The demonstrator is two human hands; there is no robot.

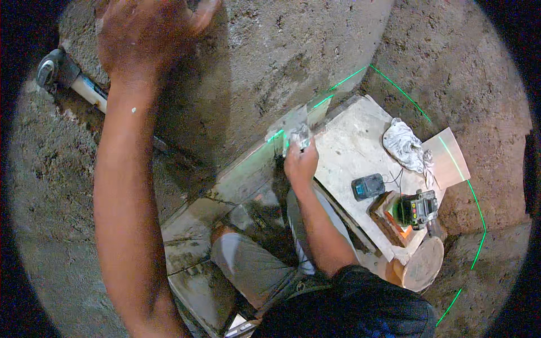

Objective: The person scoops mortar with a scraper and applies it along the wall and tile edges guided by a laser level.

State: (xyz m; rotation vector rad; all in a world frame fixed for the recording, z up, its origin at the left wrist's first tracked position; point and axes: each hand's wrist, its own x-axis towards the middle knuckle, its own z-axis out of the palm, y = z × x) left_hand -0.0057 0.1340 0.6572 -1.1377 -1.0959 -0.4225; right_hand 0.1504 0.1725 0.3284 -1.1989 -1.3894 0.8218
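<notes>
Left hand: the bare left hand [147,39] is raised at the far left in front of the rough grey-brown wall [270,62]; its fingers run out of view, so I cannot tell whether they grip or touch anything.
Right hand: the bare right hand [302,163], near the middle, is closed around a crumpled whitish-grey piece [297,137], its material unclear.
Held piece: at the wall's foot, by the pale, narrow strip [245,167], with bright green laser light beside it.
White board: the large, flat, pale board [349,149] lies just right of the right hand.
On the board: a crumpled white cloth [403,145] at the far right, a small black boxy device [368,186] nearer.
Right side: a dark boxy laser-level-like device [418,210], near a round pale-topped container [424,263].
Far left: a white shaft with a rounded grey head [55,67], partly behind the left forearm.
</notes>
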